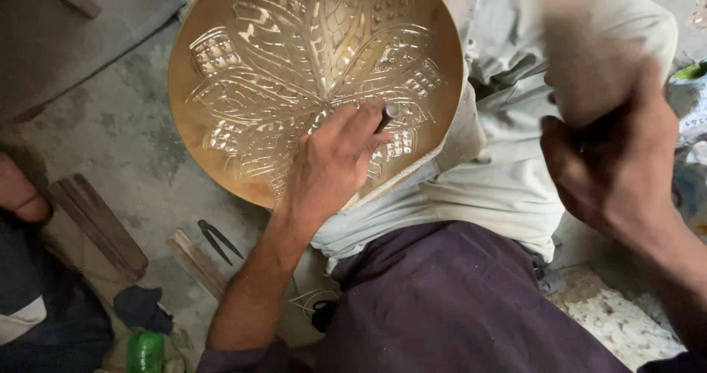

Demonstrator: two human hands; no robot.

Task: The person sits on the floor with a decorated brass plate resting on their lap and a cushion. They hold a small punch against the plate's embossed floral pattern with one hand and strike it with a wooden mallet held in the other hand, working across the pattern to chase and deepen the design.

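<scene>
A large round brass plate (221, 145) with an engraved flower pattern leans on my lap. My left hand (331, 163) rests on its lower right part and grips a short dark chisel (385, 117), whose tip touches the metal near the centre. To the right, raised above my thigh, my right hand (615, 163) is blurred. It is closed around a dark handle (598, 130), seemingly of a hammer, whose head is lost in the blur.
A pair of dark metal dividers (217, 240) lies on the concrete floor beside wooden strips (99, 224). A green bottle (145, 352) stands at the bottom left. Another person's foot (20, 192) shows at the left edge. Patterned cloth (691, 122) lies at the right.
</scene>
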